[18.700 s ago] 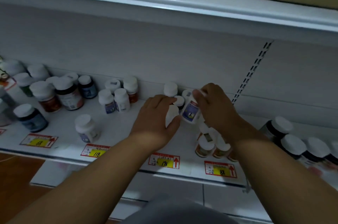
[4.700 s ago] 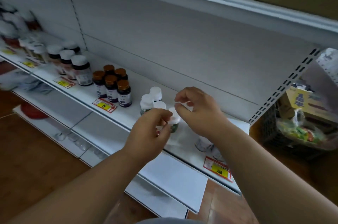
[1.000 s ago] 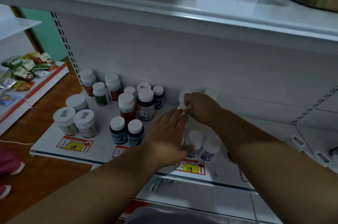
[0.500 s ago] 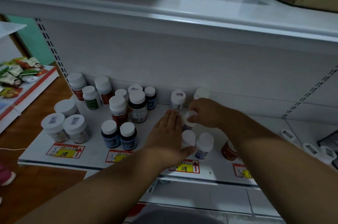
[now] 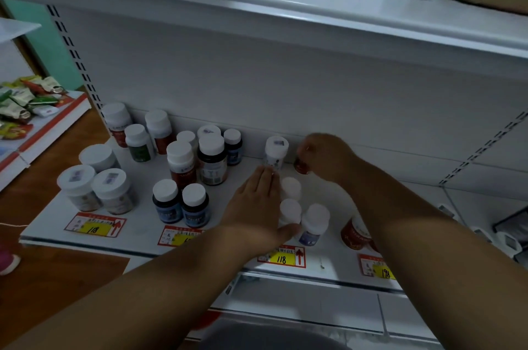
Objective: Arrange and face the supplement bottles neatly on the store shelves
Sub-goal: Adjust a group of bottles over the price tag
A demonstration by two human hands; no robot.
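1. The white metal shelf (image 5: 137, 224) carries on its left part loose groups of white-capped supplement bottles (image 5: 183, 161), not yet in straight rows.
2. The left hand (image 5: 257, 204) lies flat with straight fingers against a column of small white-capped bottles (image 5: 290, 208), probably as a guide to keep them in line.
3. The right hand (image 5: 323, 155) curls round a dark red bottle (image 5: 300, 165) near the back panel, seemingly to place it behind.

My left hand (image 5: 257, 206) lies flat beside small white-capped bottles (image 5: 290, 211) on the shelf (image 5: 137, 224). My right hand (image 5: 323, 156) grips a red bottle (image 5: 300, 164) near the back panel.
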